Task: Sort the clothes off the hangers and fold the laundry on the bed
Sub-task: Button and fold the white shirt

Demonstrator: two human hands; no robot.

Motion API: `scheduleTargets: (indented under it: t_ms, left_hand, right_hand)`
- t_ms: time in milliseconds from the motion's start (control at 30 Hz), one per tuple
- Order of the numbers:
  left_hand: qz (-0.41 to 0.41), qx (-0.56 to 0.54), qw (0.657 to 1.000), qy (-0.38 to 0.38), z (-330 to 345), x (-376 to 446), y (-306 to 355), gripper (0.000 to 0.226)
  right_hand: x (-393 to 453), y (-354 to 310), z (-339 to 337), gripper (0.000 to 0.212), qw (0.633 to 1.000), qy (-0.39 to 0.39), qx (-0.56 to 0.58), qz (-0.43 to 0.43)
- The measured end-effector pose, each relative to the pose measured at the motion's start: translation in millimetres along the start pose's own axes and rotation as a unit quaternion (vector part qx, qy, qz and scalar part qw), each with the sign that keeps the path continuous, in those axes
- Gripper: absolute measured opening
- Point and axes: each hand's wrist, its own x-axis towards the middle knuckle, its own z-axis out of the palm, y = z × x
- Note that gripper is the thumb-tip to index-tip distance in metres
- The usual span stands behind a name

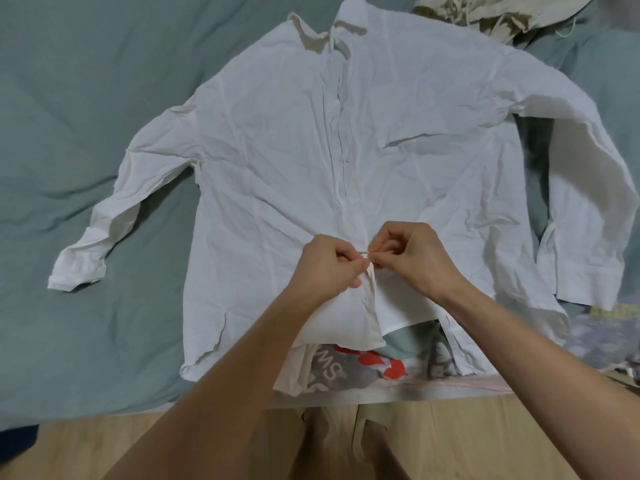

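Pinched at the lower placket of shirt [284, 140]: left hand [329, 263] and right hand [412, 258], fingertips nearly touching, each nipping one edge of the front opening; apparently fastening a low button, though the button itself is hidden.

Shirt: white, creased, long-sleeved, laid front-up on bed [86, 98], collar [322, 29] away from the person, both sleeves spread outward, left cuff [78, 275] showing one snap or button. Hem near the bed's edge, lower front flaps parted and one turned up.

Step in hand, as judged: closing the front before folding. Next move likely calls for smoothing the panels flat, then bringing the sleeves inward; both hands free of the placket first.

Under the hem: printed garment [346, 368], grey with red shapes, letters reading roughly "SW" or "MS" seen upside down; remainder illegible. No brand label readable on the shirt.

Far corner: beige garment [485, 15] with drawstrings, bunched.
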Motion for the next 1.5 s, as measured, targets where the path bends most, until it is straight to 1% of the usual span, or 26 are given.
scheduleTargets:
  t_ms: [100,233,333,400,433,500,567,667,800,933,1100,1233,1300,1400,1500]
  left_hand:
    - [-0.025,-0.039,0.999,-0.003,-3.2,1.7,3.3,0.021]
    - [-0.042,-0.030,0.998,-0.042,-0.4,1.5,2.9,0.017]
    - [-0.052,-0.057,0.997,-0.026,1.9,2.5,0.9,0.015]
    - [-0.063,-0.087,0.994,-0.005,2.2,5.1,-1.9,0.014]
    - [-0.065,-0.095,0.993,0.001,2.6,6.4,-3.1,0.013]
    - [-0.066,-0.099,0.993,0.004,4.4,7.5,-4.5,0.012]
    - [-0.065,-0.096,0.993,0.003,5.6,7.0,-4.5,0.012]
    - [-0.061,-0.099,0.993,0.007,3.5,8.0,-2.9,0.010]
    - [-0.062,-0.104,0.992,0.014,2.8,11.5,-1.9,0.010]
    - [-0.070,-0.117,0.991,0.006,3.7,12.2,-3.5,0.015]
    - [-0.103,-0.203,0.974,0.015,1.9,14.2,-2.4,0.017]
    - [-0.124,-0.213,0.969,0.023,3.8,16.3,-1.6,0.018]
    - [-0.137,-0.202,0.970,0.017,2.5,18.8,0.5,0.016]
    - [-0.155,-0.186,0.970,0.003,0.8,19.3,5.3,0.017]
    - [-0.184,-0.171,0.968,-0.006,0.1,23.5,10.7,0.021]
  right_hand:
    - [-4.9,0.3,0.1,0.009,0.999,0.006,0.046,0.024]
    - [-15.9,7.7,6.4,0.008,0.993,0.046,0.089,0.070]
    - [-18.5,6.4,6.6,0.008,0.985,0.062,0.129,0.094]
    - [-19.8,3.3,7.6,0.008,0.980,0.047,0.155,0.119]
    - [-20.9,2.8,9.8,0.008,0.980,0.043,0.148,0.127]
    - [-23.1,3.8,15.8,0.005,0.983,0.067,0.105,0.136]
    - [-25.7,4.3,21.1,0.004,0.984,0.105,0.077,0.124]
    - [-26.7,2.3,25.9,0.009,0.984,0.129,0.083,0.087]
    - [-25.9,-1.7,27.1,0.008,0.982,0.131,0.118,0.066]
    - [-17.6,3.8,26.4,0.011,0.987,0.126,0.067,0.073]
    - [-11.2,6.9,24.5,0.011,0.993,0.116,-0.005,0.015]
    - [-11.7,9.2,25.2,0.015,0.989,0.099,-0.092,-0.065]
    - [-12.3,11.7,25.0,0.016,0.979,0.084,-0.150,-0.112]
    - [-11.6,16.3,21.8,0.016,0.950,0.054,-0.237,-0.198]
    - [-8.9,19.3,17.5,0.014,0.934,0.021,-0.271,-0.231]
